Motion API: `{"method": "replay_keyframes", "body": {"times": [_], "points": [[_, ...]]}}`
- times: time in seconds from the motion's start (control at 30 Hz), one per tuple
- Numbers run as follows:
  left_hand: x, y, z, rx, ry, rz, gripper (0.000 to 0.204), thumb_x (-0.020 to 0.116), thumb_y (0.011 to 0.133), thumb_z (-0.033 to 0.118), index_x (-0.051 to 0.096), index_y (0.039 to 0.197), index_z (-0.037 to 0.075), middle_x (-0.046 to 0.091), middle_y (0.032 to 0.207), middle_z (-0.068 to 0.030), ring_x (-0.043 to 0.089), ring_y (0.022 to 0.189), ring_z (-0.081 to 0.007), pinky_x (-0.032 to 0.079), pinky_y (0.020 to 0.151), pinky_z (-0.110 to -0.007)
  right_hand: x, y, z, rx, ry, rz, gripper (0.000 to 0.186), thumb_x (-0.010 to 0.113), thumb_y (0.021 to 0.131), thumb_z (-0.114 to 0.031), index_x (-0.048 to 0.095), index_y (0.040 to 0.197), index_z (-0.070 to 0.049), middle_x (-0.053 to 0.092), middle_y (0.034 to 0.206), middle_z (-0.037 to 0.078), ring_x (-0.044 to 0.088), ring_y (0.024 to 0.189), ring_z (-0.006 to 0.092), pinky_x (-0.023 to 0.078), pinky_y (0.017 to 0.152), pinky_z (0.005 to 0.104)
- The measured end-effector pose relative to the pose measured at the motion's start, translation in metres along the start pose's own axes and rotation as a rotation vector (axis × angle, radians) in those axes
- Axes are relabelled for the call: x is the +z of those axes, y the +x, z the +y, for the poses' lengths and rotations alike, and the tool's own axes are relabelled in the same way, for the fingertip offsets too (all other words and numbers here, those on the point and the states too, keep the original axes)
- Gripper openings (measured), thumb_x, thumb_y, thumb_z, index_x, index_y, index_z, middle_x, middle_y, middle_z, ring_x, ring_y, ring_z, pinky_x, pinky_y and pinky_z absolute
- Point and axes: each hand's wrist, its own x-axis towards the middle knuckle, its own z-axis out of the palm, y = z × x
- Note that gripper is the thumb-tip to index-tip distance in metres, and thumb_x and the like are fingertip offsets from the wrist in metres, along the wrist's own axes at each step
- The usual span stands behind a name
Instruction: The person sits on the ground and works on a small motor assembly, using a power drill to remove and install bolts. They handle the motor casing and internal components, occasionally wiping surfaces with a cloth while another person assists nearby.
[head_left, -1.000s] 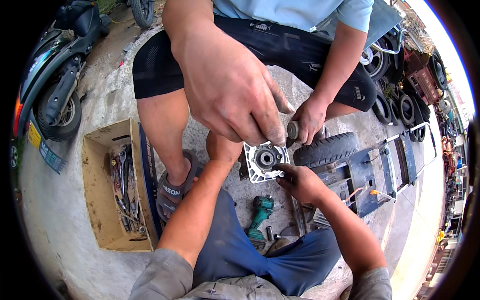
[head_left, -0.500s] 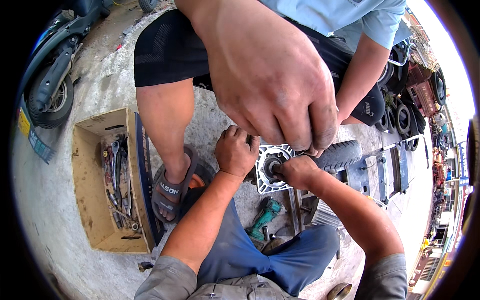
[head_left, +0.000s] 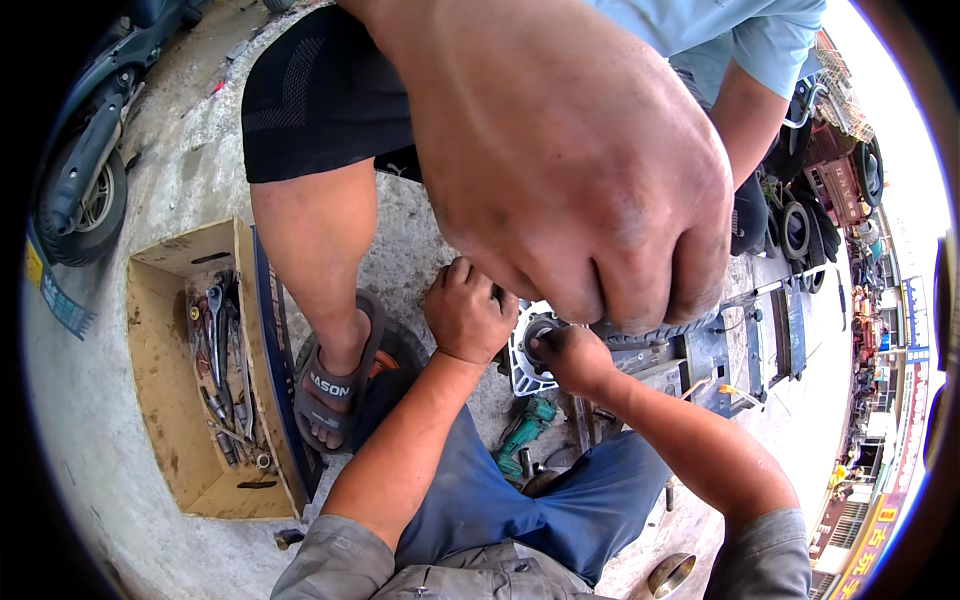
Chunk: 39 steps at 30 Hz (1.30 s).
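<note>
A silver metal housing (head_left: 523, 368) with slots round its rim sits in front of me, partly hidden by hands. At its left edge is my left hand (head_left: 470, 315), fingers curled in; the fingertips and anything inside them are hidden. My right hand (head_left: 578, 358) is closed at the dark round part (head_left: 540, 338) in the housing's centre, with the thumb on it and the other fingers out of sight. Above, very close to the camera, another person's closed hand (head_left: 585, 190) covers the housing's far side; what it holds cannot be seen.
A green cordless power tool (head_left: 525, 435) lies on the ground before my knees. To the left stands a wooden box (head_left: 160, 400) of wrenches and sockets. The other person's sandalled foot (head_left: 335, 385) is beside it. A metal frame (head_left: 715, 360) lies right; a brass-coloured bowl (head_left: 670, 575) is at lower right.
The other person's hand has come nearer the camera and shifted right, covering more of the housing and the tyre behind. My right hand has shifted slightly left at the housing's centre.
</note>
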Motion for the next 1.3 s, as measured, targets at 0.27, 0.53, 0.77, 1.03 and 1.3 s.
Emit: {"method": "replay_keyframes", "body": {"times": [0.27,0.53,0.77,1.03,1.3], "points": [[0.001,0.000,0.001,0.017,-0.042,-0.022,0.024,0.070,0.076,0.024,0.066,0.093,0.007,0.063,0.088,-0.0147,0.063,0.078,-0.0376,0.054,0.070,-0.046,-0.022,0.004,0.022,-0.294,-0.331,-0.125,0.032,0.054,0.098,-0.033,0.075,0.096,-0.010,0.072,0.091,0.017,0.069,0.092,0.0360,0.052,0.084,0.0483],[0.009,-0.001,-0.008,0.047,-0.031,0.031,0.022,0.070,0.075,0.022,0.073,0.090,0.006,0.069,0.093,-0.0180,0.064,0.084,-0.0416,0.054,0.073,-0.049,-0.005,0.003,-0.004,0.143,0.070,-0.078,0.041,0.056,0.098,-0.042,0.073,0.104,-0.006,0.071,0.106,0.021,0.068,0.102,0.0362,0.052,0.087,0.0443],[0.007,0.005,0.003,-0.057,-0.060,-0.010,0.021,0.071,0.079,0.025,0.073,0.093,0.010,0.070,0.095,-0.0165,0.065,0.086,-0.0413,0.054,0.073,-0.048,-0.033,0.011,0.028,-0.446,-0.625,-0.153,0.021,0.055,0.094,-0.025,0.075,0.092,-0.017,0.074,0.094,0.009,0.072,0.091,0.0288,0.055,0.075,0.0421],[0.008,0.006,0.003,-0.040,-0.059,0.014,0.018,0.072,0.078,0.024,0.073,0.087,0.009,0.070,0.092,-0.0155,0.066,0.085,-0.0408,0.054,0.071,-0.048,0.017,0.001,-0.012,0.330,0.313,0.117,0.039,0.063,0.097,-0.037,0.073,0.109,-0.002,0.071,0.108,0.024,0.068,0.103,0.0386,0.051,0.090,0.0441],[0.003,0.013,0.006,-0.052,-0.081,-0.011,0.018,0.075,0.073,0.025,0.073,0.084,0.010,0.070,0.087,-0.0145,0.065,0.080,-0.0403,0.053,0.068,-0.048,-0.033,0.005,0.023,-0.261,-0.376,-0.175,0.029,0.056,0.097,-0.042,0.072,0.107,-0.020,0.073,0.101,0.009,0.070,0.096,0.0299,0.053,0.081,0.0437]]}}
